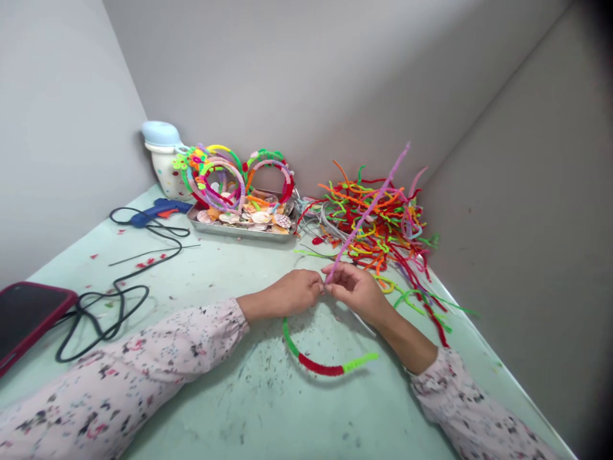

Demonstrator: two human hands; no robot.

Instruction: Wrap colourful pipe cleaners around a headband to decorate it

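My left hand (301, 291) is closed around a curved headband (320, 366), whose lower arc is wrapped in green, red and light green fuzzy pipe cleaner. A bare pale end of the band (363, 322) slants out below my right hand (355, 291). Thumb and fingers of that hand pinch a purple pipe cleaner (371, 207) near its lower end, and its long free length rises up and to the right. Both hands meet fingertip to fingertip above the table. The spot where purple strand and band come together is hidden by the fingers.
Finished headbands (225, 185) stand on a metal tray (239, 231) of shells. Right of it lies a tangled heap of pipe cleaners (378, 223). At the left are a blue glue gun (156, 212), its black cord (119, 287), a phone (29, 319) and a white cup (167, 169).
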